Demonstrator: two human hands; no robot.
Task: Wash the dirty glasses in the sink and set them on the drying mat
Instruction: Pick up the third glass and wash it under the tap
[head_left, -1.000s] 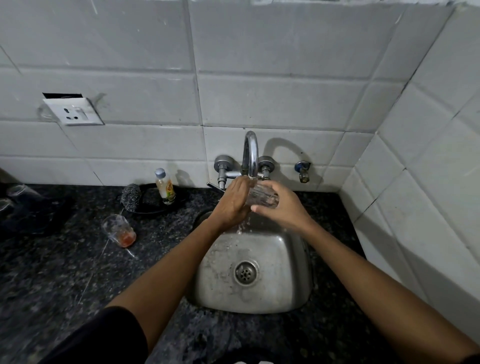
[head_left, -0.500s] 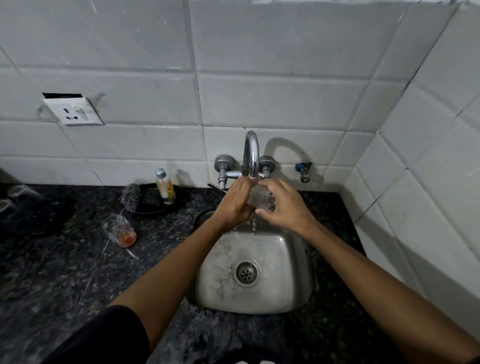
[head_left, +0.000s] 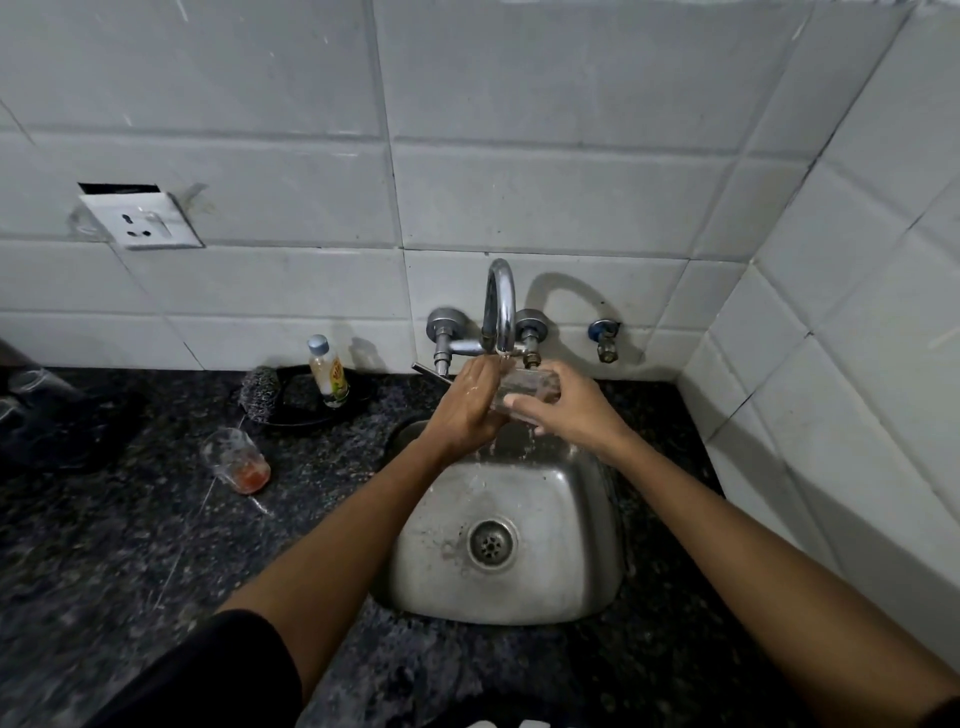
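Note:
A clear glass (head_left: 527, 387) lies on its side under the curved tap (head_left: 500, 304), above the steel sink (head_left: 587, 577). My right hand (head_left: 566, 410) grips it round the body. My left hand (head_left: 470, 410) covers its left end, fingers at or in its mouth; that end is hidden. Water falls from the spout onto the hands and glass. A second glass (head_left: 236, 460) with red residue at its bottom stands on the dark granite counter (head_left: 130, 571), left of the sink. At the far left edge, upturned glasses (head_left: 31, 379) stand on a dark mat (head_left: 62, 431).
A steel scrubber (head_left: 262, 392) and a small soap bottle (head_left: 327, 371) sit on a black dish behind the dirty glass. White tiled walls close in behind and on the right. A wall socket (head_left: 143, 221) hangs above the counter. A valve (head_left: 602, 338) sticks out right of the tap.
The glass has turned a little in my hands under the water, and my right hand's fingers have shifted around it. Both hands stay under the spout.

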